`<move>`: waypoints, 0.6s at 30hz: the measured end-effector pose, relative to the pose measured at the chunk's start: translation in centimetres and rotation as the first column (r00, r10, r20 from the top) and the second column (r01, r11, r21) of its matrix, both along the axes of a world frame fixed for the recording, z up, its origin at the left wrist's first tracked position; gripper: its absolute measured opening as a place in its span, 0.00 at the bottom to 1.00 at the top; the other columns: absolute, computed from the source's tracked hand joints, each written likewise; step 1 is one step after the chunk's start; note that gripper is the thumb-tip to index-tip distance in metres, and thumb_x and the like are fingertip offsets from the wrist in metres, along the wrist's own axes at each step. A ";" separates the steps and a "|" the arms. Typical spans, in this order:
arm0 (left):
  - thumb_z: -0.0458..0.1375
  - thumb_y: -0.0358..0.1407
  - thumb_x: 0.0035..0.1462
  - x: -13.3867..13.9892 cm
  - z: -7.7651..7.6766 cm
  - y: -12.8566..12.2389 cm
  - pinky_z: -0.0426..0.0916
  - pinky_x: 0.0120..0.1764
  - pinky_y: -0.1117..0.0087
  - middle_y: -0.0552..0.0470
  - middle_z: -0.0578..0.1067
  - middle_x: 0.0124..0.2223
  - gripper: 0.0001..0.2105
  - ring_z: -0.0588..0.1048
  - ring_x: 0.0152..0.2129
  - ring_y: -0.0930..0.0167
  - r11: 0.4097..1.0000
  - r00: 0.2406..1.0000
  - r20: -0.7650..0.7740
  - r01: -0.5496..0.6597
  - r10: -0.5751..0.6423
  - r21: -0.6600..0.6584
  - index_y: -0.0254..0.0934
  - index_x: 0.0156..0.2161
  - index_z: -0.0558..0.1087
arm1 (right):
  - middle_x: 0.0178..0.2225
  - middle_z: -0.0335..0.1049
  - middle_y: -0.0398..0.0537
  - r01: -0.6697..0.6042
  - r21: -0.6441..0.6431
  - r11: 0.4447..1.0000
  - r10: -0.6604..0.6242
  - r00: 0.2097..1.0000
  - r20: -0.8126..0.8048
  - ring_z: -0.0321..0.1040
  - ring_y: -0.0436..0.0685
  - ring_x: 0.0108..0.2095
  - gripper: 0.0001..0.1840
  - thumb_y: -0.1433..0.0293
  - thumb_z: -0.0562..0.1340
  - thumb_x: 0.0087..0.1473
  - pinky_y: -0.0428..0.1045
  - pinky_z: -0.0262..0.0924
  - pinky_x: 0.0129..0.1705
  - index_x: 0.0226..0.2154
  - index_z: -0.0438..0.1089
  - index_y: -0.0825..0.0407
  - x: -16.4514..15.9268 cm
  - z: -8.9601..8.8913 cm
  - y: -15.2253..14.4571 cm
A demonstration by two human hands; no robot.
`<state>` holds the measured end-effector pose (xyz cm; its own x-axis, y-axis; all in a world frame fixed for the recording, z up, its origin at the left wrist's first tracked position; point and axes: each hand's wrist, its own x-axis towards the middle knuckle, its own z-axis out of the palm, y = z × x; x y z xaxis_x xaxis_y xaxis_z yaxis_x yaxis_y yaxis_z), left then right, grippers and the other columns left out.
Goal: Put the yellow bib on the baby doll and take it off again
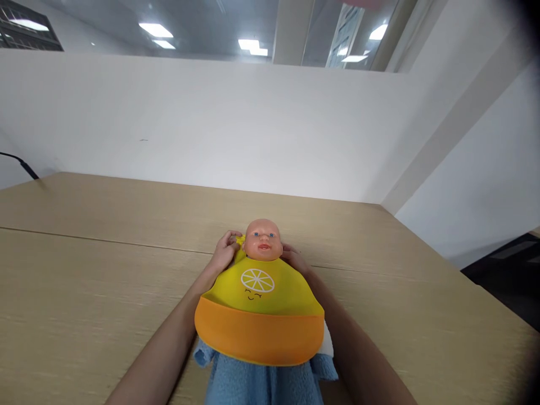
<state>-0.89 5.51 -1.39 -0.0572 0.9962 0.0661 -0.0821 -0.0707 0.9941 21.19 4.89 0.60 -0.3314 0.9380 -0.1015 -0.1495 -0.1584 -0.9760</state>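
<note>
A baby doll point(262, 247) in blue fleece clothes point(261, 385) lies face up on the table, its head toward the wall. Over its chest spreads a yellow silicone bib point(287, 287) with a white citrus slice print and an orange catch pocket point(259, 337). My left hand point(225, 250) is beside the doll's head, its fingers closed on the bib's yellow neck strap point(240, 241). On the other side, my right hand point(294, 257) reaches behind the doll's head and neck; its fingertips are hidden there.
The wooden table point(105, 281) has a seam running across it. A white wall point(211, 118) with a window above stands at its far edge. A black cable point(25, 166) is at the far left, and a dark object point(506, 270) lies beyond the right edge.
</note>
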 end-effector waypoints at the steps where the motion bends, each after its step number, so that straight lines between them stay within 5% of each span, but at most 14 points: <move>1: 0.55 0.29 0.39 0.1 0.1 -0.1 0.58 0.27 0.73 0.56 0.71 0.27 0.15 0.67 0.23 0.73 1.000 1.000 0.002 -0.019 0.019 -0.015 0.37 0.37 0.73 | 0.30 0.77 0.48 0.000 0.006 1.000 0.000 1.000 0.007 0.69 0.57 0.32 0.13 0.70 0.65 0.32 0.50 0.61 0.36 0.28 0.75 0.54 0.0 0.1 0.0; 5: 0.58 0.36 0.43 0.3 0.7 -0.3 0.59 0.27 0.72 0.54 0.72 0.25 0.06 0.66 0.23 0.73 0.998 1.000 0.004 -0.022 0.022 -0.055 0.35 0.27 0.73 | 0.32 0.77 0.49 -0.008 0.009 1.000 0.008 1.000 0.006 0.70 0.58 0.33 0.13 0.69 0.65 0.32 0.50 0.62 0.36 0.28 0.76 0.54 -0.2 0.5 -0.3; 10: 0.63 0.39 0.39 0.5 0.8 -0.3 0.56 0.23 0.73 0.57 0.67 0.20 0.10 0.62 0.18 0.76 0.994 0.995 -0.033 -0.092 0.090 -0.067 0.36 0.20 0.67 | 0.32 0.77 0.48 -0.010 -0.013 1.000 0.010 1.000 -0.013 0.70 0.57 0.33 0.13 0.69 0.65 0.34 0.51 0.62 0.37 0.29 0.75 0.54 -0.3 0.6 -0.5; 14: 0.64 0.34 0.34 0.6 0.5 -0.3 0.56 0.22 0.75 0.59 0.68 0.21 0.12 0.63 0.17 0.77 0.986 0.987 0.016 -0.162 0.163 -0.049 0.37 0.27 0.68 | 0.31 0.77 0.48 -0.006 -0.013 1.000 0.006 1.000 -0.022 0.70 0.58 0.33 0.13 0.70 0.65 0.33 0.51 0.61 0.37 0.28 0.76 0.55 -0.4 0.9 -0.6; 18: 0.64 0.33 0.36 0.5 0.8 -0.5 0.61 0.25 0.73 0.54 0.74 0.26 0.17 0.69 0.20 0.74 0.991 0.996 0.013 -0.085 0.087 -0.100 0.35 0.36 0.73 | 0.31 0.78 0.47 -0.012 0.006 1.000 0.012 1.000 -0.002 0.70 0.60 0.34 0.13 0.70 0.64 0.33 0.52 0.62 0.38 0.28 0.76 0.54 -0.4 0.8 -0.4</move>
<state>-0.40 5.04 -0.57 -0.1430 0.9891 -0.0343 -0.0977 0.0204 0.9950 20.78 4.46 1.42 -0.3428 0.9346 -0.0950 -0.1498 -0.1542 -0.9766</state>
